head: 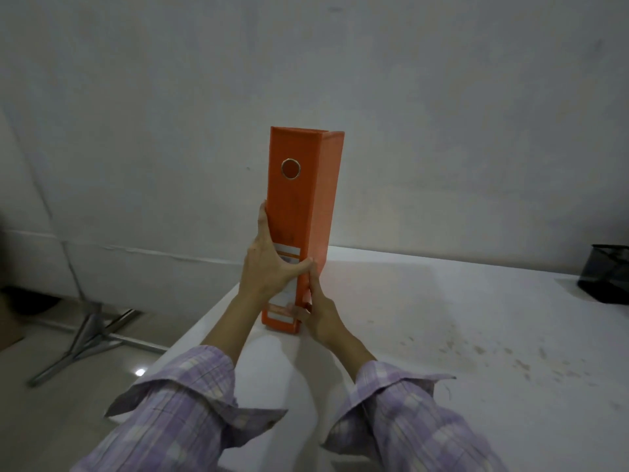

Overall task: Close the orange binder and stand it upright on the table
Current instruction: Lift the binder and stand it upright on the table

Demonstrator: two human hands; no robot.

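Observation:
The orange binder is closed and stands upright on the white table, its spine with a round metal-rimmed finger hole facing me. My left hand wraps the spine's left edge, thumb across the white label. My right hand presses against the lower right edge of the spine near the base. Both hands touch the binder, and its bottom rests close to the table's left edge.
A black mesh container sits at the table's far right. A metal stand with splayed legs is on the floor to the left. A pale wall runs behind the table. Brown specks mark the tabletop on the right.

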